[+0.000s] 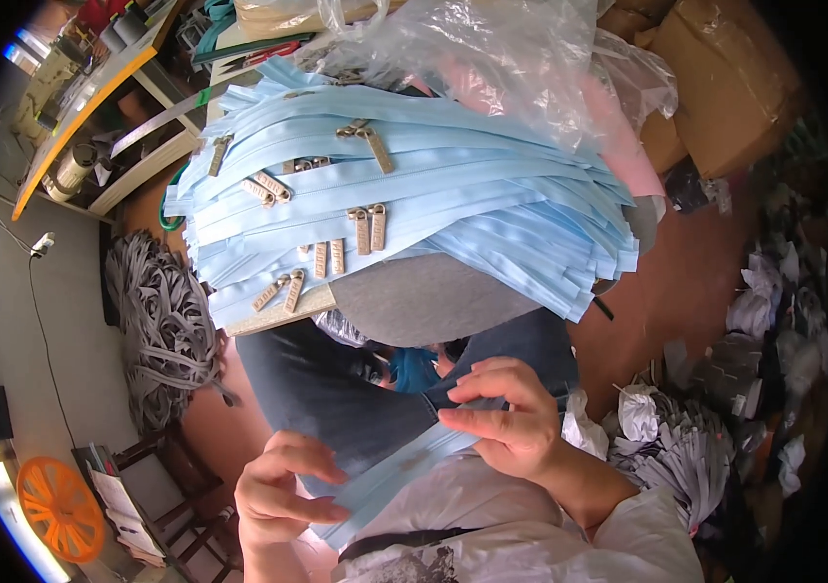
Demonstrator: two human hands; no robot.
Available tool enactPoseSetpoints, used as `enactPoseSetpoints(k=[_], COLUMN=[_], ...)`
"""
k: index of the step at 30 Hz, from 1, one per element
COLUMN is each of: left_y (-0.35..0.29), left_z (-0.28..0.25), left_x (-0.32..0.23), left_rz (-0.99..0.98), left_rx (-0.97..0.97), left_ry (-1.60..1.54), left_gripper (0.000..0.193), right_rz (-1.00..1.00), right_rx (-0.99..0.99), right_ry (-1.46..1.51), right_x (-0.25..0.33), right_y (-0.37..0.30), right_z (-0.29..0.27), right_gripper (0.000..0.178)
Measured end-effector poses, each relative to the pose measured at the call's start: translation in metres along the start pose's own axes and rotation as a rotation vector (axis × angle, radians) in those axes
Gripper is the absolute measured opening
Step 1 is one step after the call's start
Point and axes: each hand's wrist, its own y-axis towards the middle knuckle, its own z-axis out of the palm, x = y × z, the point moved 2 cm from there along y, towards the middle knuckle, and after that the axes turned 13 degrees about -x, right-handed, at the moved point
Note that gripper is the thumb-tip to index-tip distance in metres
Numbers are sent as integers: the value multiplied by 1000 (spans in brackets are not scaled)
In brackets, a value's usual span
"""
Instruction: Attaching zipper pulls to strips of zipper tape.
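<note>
Both hands are pinching one light blue zipper tape (404, 466) low over the lap — the left hand (283, 491) gripping its lower end, the right hand (506, 418) clamping its upper end, below the heaped blue zippers (404, 194).

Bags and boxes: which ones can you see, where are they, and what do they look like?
Plastic bag: top middle, behind the blue zipper pile; clear and crinkly.
Cardboard box: top right; big, brown.
Small bags: floor at the right; white, scrunched.
Papers: lower left beside an orange reel; white sheets.
</note>
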Motion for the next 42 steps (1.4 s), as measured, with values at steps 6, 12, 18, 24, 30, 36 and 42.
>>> enactPoseSetpoints(k=[6,12,18,24,30,36,42], left_y=[8,17,50,152,225,167,169], left_z=[4,-6,-15,-2,-23,30,49], left_x=[-5,-12,-23,-75,-38,-20,21], left_rz=[70,137,150,213,132,570,583], left_rx=[116,78,-541,-631,-539,-247,-34], left_ry=[200,106,-89,-23,401,1037,1179], left_gripper=[28,14,26,21,59,79,65], right_rz=[-19,-21,204,155,227,-13,-27], right_rx=[19,93,126,111,120,-230,-213], right_ry=[7,-73,-44,-109,-353,-286,-203], right_x=[-8,-5,-14,23,-1,-21,-22], right_y=[10,25,44,114,195,181,200], right_z=[-1,-17,-52,-78,-81,-91,-94], right_gripper=[47,51,39,27,30,9,10])
